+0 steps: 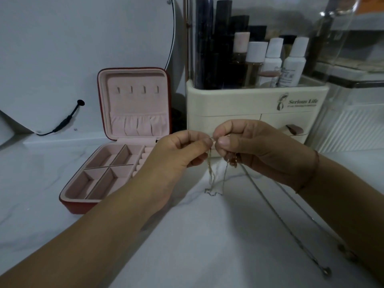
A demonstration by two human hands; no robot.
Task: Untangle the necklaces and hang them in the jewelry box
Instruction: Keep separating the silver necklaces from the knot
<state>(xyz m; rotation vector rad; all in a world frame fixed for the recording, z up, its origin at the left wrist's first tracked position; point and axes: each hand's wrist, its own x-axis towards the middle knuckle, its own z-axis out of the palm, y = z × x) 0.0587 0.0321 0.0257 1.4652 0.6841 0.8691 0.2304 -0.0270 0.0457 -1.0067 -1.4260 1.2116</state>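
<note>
Your left hand [179,152] and right hand [259,148] both pinch the tangled necklaces [210,171], right of the open jewelry box [133,104].

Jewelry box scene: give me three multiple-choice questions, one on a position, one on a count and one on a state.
1. Where does the jewelry box stand relative to the left hand?
A) to its left B) to its right C) under it
2. How many hooks show inside the box?
A) two B) four C) six
3. What are the left hand and the right hand doing?
A) pinching the necklaces B) lying flat C) closing the box

Answers:
1 A, the box sits left of that hand.
2 B, four hooks sit in a row.
3 A, both grips meet on the chains, which hang below.
</note>
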